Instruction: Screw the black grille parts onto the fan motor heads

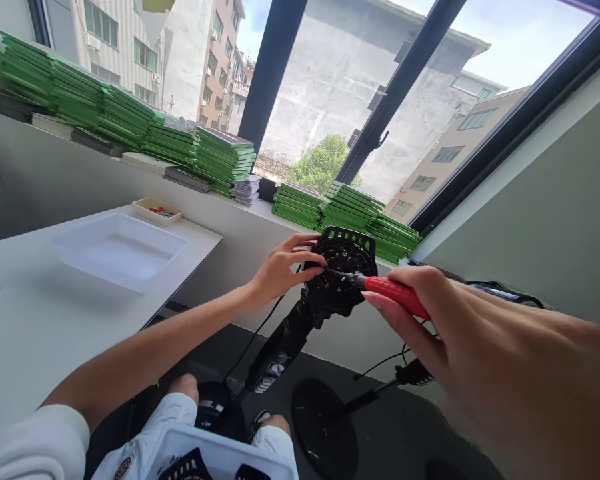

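A black stand fan's round motor head point(341, 293), without its cage, tilts up in front of me on a black pole with a control panel point(275, 367). My left hand point(280, 270) is at its left side, some fingers on the rim. Its thumb and forefinger close in a pinch over the head; what lies between them is too small to make out. From the right, my right hand point(490, 340) grips the red handle of what look like needle-nose pliers point(397, 297). Their thin metal tip reaches across the head to the left fingertips.
On the white table point(40, 320) stand a translucent bin point(120, 260) and a small tray point(157, 211) of coloured parts. Green stacks point(220, 157) line the windowsill. A box point(205, 447) of black parts rests on my lap. A second round base point(325, 427) stands on the floor.
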`<state>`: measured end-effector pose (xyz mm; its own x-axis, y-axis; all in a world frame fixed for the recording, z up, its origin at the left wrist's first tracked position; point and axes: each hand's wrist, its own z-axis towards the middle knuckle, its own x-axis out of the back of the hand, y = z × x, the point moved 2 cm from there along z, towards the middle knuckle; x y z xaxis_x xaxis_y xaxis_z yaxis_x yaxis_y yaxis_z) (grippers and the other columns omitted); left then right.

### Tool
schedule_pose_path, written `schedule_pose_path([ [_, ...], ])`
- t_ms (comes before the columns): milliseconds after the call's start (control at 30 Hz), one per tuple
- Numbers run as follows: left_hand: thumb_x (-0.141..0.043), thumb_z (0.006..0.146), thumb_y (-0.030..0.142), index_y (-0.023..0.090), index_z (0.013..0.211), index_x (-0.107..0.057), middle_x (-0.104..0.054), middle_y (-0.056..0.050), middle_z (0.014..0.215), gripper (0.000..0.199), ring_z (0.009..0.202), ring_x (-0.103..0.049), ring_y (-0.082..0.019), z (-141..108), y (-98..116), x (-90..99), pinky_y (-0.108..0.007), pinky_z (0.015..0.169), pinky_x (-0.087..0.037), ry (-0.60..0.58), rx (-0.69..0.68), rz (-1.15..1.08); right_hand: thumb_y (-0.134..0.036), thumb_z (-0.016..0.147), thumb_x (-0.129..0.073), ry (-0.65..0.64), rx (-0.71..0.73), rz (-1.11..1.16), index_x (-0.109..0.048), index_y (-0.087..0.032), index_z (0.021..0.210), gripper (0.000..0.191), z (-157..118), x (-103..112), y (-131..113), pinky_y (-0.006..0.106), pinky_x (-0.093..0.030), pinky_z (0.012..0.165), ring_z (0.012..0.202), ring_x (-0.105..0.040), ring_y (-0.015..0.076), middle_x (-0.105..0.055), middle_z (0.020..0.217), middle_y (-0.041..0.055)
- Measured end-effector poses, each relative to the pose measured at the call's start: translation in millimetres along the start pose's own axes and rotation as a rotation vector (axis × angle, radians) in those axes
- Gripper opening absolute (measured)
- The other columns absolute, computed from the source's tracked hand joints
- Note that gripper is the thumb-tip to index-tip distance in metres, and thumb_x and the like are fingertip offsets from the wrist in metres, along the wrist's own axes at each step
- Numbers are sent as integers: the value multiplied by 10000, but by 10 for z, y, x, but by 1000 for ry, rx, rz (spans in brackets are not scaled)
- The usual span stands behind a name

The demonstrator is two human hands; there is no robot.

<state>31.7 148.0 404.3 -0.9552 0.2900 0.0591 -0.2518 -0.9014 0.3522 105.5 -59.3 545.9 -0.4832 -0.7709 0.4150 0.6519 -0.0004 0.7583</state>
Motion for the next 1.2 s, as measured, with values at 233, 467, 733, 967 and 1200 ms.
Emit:
schedule_pose_path([
  [233,-680,937,279,226,1046,-759,-616,-118,1401,145,1241,-657,-251,-18,-42,-30,-448,1069,-567,11,-2,28,-339,1004,-437,-70,94,72,-581,-182,960,217,201,22,26,222,-173,434,375,-428,104,-523,469,-33],
  [467,-678,938,290,238,1058,-761,-618,-115,1392,155,1234,-658,-240,-12,-69,-47,-418,1050,-567,8,-5,11,-487,1000,-359,-145,67,-77,-604,-208,785,429,404,58,23,259,-121,435,324,-276,111,-340,357,-31],
  [733,-660,949,336,250,1080,-749,-594,-111,1438,181,1244,-654,-251,-39,-83,-89,-414,1029,-573,12,13,9,-549,969,-384,-322,49,-139,-670,-207,843,463,579,44,35,277,-166,436,345,-241,117,-289,358,-37],
  [967,-614,973,304,239,1143,-706,-577,-124,1464,204,1278,-636,-243,-102,-56,-100,-405,1064,-546,23,7,50,-489,971,-465,-441,22,-150,-700,-182,940,388,682,121,11,276,-203,432,336,-225,97,-254,362,-58],
  [1200,-593,980,286,246,1249,-644,-559,-126,1495,277,1369,-569,-241,-135,-46,-108,-400,1110,-507,14,19,56,-418,964,-505,-497,37,-70,-667,-174,1079,315,676,84,-2,284,-250,438,357,-322,119,-358,414,-53],
])
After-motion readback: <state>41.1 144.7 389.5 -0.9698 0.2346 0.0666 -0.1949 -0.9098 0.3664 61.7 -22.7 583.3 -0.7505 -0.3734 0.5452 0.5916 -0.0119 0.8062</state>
